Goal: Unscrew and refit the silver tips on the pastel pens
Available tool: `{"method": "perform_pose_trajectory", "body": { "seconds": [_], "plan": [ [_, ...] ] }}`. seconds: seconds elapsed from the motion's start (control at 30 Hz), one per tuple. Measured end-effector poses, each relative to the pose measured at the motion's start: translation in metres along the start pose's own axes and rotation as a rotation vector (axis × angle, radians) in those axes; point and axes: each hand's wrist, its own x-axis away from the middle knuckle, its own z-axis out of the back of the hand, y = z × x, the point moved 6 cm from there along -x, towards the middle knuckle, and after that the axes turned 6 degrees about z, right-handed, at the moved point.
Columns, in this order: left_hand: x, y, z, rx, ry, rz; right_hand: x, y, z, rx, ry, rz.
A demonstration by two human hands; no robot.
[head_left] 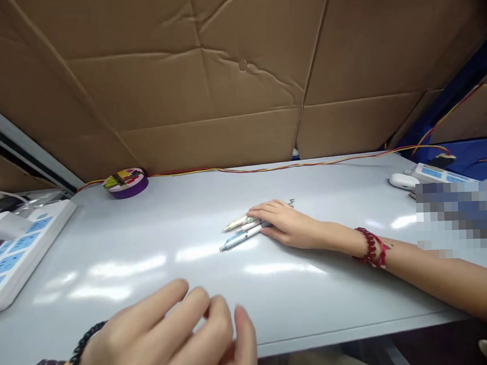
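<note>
My right hand point(287, 223), with a red bracelet at the wrist, lies palm down over several pens point(238, 237) on the table. Its fingers reach across their far side, while the thumb presses at the near side by a light blue and white pen. The pens lie side by side, tips to the left, and their middles are covered by the hand. Low in the view, my left hand point(180, 334) hovers near the table's front edge, a black bracelet on its wrist. Its fingers are loosely bent with gaps between them; nothing shows in them, though the palm is hidden.
A round purple-rimmed tape roll point(127, 184) sits at the back left. White power strips stand at the left point(28, 254) and far right point(441, 173). Beside the right strip lies a white rounded object point(403, 181). Thin wires run along the cardboard wall point(208, 82).
</note>
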Motion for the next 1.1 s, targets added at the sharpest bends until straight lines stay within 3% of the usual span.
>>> {"method": "perform_pose_trajectory", "body": {
  "seconds": [0.1, 0.17, 0.33, 0.4, 0.6, 0.8, 0.93, 1.1],
  "plan": [
    [-0.037, -0.020, -0.012, -0.228, -0.057, -0.002, 0.009, -0.010, 0.002, -0.014, 0.012, 0.022],
    [-0.045, -0.037, -0.029, -0.250, -0.206, 0.160, 0.017, -0.006, 0.006, -0.042, 0.039, -0.012],
    [-0.023, -0.064, -0.066, -0.098, -0.656, 0.491, 0.047, 0.035, 0.024, -0.034, 0.145, -0.232],
    [-0.018, -0.068, -0.073, -0.032, -0.711, 0.526, 0.056, 0.048, 0.027, -0.045, 0.134, -0.266],
    [-0.024, -0.072, -0.089, 0.057, -0.671, 0.541, 0.054, 0.045, 0.021, -0.156, 0.133, -0.251],
    [-0.023, -0.073, -0.096, 0.065, -0.546, 0.598, 0.053, 0.033, 0.014, -0.218, 0.212, -0.267],
    [-0.022, -0.073, -0.099, 0.078, -0.510, 0.570, 0.059, 0.039, 0.030, -0.204, 0.365, -0.342],
    [-0.019, -0.079, -0.096, 0.073, -0.452, 0.564, 0.083, 0.053, 0.064, -0.190, 0.692, -0.486]
  ]
}}
